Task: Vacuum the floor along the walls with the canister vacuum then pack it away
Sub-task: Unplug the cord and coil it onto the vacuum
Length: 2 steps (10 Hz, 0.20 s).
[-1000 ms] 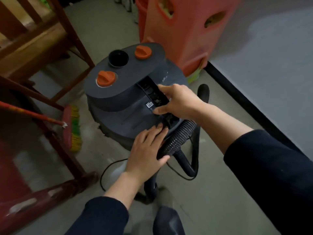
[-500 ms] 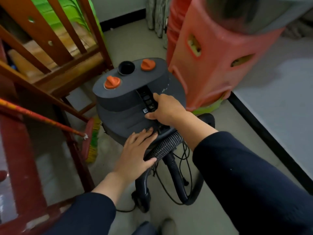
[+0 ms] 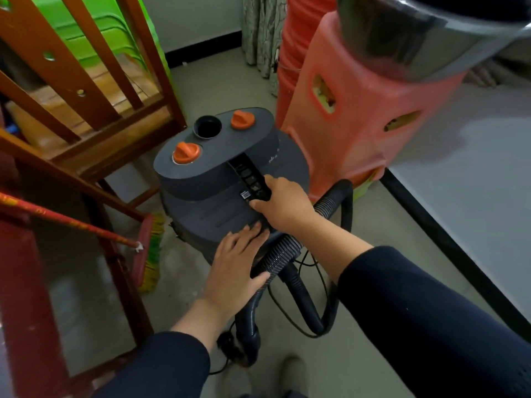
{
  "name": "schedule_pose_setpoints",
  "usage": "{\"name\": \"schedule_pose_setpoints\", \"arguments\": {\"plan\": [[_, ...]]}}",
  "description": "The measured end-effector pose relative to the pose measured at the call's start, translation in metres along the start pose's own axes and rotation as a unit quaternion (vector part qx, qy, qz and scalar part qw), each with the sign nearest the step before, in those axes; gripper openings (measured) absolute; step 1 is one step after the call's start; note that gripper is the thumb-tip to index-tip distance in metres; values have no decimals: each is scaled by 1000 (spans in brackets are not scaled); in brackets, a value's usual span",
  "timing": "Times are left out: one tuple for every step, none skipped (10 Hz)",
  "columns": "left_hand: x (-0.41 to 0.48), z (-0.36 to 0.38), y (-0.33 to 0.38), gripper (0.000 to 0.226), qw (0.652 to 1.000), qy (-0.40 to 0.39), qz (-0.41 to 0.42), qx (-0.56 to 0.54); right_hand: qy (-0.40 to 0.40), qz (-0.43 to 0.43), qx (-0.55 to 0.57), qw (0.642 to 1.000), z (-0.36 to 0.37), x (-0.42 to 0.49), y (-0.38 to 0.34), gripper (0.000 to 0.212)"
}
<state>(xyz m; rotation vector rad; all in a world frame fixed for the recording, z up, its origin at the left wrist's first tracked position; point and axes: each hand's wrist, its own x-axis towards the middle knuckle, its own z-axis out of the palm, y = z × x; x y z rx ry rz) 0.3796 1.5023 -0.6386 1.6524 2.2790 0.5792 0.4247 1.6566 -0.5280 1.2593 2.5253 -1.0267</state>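
Canister vacuum point(image 3: 218, 202): dark grey body. Top knobs point(image 3: 186, 152): orange. Hose point(image 3: 280, 257): black, ribbed, with pale glints. Plastic stools point(image 3: 359, 124): salmon-red. Second stool stack point(image 3: 86, 35): bright green. Chair frame point(image 3: 156, 67): reddish-brown wood. Broom handle point(image 3: 66, 221): red with yellow markings. Bristles point(image 3: 152, 254): green and yellow. Curtain point(image 3: 260, 33): grey-green, branching pattern. Skirting point(image 3: 201, 47): black. Floor point(image 3: 373, 354): pale grey. Sleeves point(image 3: 431, 311): navy.

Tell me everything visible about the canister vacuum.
The canister vacuum is a dark grey plastic drum, upright on the floor beside red stools. Its top carries two orange knobs and an open round port. A black ribbed hose leaves its near side. The right hand curls over its black handle; the left hand lies flat on its near edge and hose.
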Motion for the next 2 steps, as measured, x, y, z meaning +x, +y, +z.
{"name": "schedule_pose_setpoints", "arguments": {"plan": [[-1, 3, -1, 88, 1000, -7, -3, -11, 23, 4, 117, 993, -6, -13, 5, 41], [-1, -1, 3, 85, 999, -27, -18, -7, 75, 13, 268, 960, -30, -33, 5, 44]]}}
